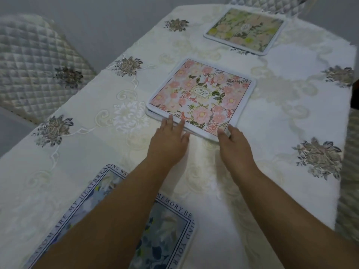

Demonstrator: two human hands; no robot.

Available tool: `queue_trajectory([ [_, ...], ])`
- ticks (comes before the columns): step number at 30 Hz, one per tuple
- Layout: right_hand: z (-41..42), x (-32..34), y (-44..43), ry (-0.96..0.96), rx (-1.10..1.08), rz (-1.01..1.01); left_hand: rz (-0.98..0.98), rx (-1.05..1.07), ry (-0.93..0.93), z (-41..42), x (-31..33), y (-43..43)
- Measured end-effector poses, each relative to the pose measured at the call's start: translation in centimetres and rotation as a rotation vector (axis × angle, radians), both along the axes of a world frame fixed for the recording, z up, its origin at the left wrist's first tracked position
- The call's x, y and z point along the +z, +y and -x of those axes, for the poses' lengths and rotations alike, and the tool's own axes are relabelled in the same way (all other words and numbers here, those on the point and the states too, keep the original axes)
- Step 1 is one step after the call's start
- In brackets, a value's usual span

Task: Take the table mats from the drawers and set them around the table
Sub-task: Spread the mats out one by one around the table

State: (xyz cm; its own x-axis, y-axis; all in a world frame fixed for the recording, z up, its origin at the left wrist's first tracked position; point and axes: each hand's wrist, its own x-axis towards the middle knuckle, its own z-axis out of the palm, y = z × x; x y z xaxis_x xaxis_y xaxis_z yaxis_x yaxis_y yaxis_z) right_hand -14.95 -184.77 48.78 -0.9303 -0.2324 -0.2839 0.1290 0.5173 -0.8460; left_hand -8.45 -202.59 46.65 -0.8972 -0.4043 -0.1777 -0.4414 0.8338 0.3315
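While both bare arms reach forward over the tabletop (pixel 281 117), the left hand (pixel 169 140) and the right hand (pixel 236 144) meet the near edge of a pink mat (pixel 202 94) with a flower print and a white border. That pink mat lies flat near the middle of the tabletop, turned at a slant to the table's edges, and a second white edge shows just under its near left corner.

Its fingers straight and slightly spread, the left hand lies palm down with the fingertips (pixel 171 121) resting on the near border of the pink mat, left of that edge's middle. At the near right corner of the same mat, the right hand has its thumb against the white border and its fingers reaching past the corner; whether they pinch the corner or only touch it I cannot tell.

A blue mat (pixel 167 230) with a band of lettering round it lies close to the person, partly hidden under the left forearm and well apart from the pink one. At the far end lies a green mat (pixel 244 30) with peach flowers, also flat.

A white tablecloth (pixel 101 144) with grey embroidered flowers covers the whole tabletop. One quilted chair (pixel 35 65) stands at the left side and a second chair (pixel 266 4) at the far end, behind the green mat.
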Motion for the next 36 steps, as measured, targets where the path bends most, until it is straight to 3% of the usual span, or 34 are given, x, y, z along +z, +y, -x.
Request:
queue_trajectory([
  [7, 1.3, -0.5, -0.3, 0.116, -0.111, 0.105, 0.06, 0.017, -0.015, 0.1, -1.7, 1.8],
  [11, 3.1, -0.4, -2.3, 0.046, -0.029, 0.137, 0.027, 0.017, 0.002, -0.1, -1.2, 2.5],
  [15, 4.1, -0.3, -3.6, 0.078, -0.038, 0.024, -0.293, 0.133, 0.115, -0.4, 0.7, 3.9],
  [20, 1.8, 2.0, -0.1, 0.115, -0.095, 0.204, -0.508, 0.357, 0.391, -2.7, 4.0, 3.2],
  [23, -1.2, 4.1, 4.2, 0.146, -0.076, 0.285, -0.635, 0.48, 0.465, -4.5, 5.7, 2.0],
  [30, -8.5, 10.3, 13.1, 0.015, 0.043, 0.453, -0.984, 0.526, 0.081, -11.4, 10.2, 3.4],
  [34, -11.0, 14.0, 17.0, -0.056, 0.061, 0.526, -1.455, 0.645, 0.064, -15.5, 11.1, 6.3],
  [36, -12.6, 15.7, 18.9, -0.071, 0.084, 0.527, -1.508, 0.606, 0.076, -17.4, 11.7, 8.1],
])
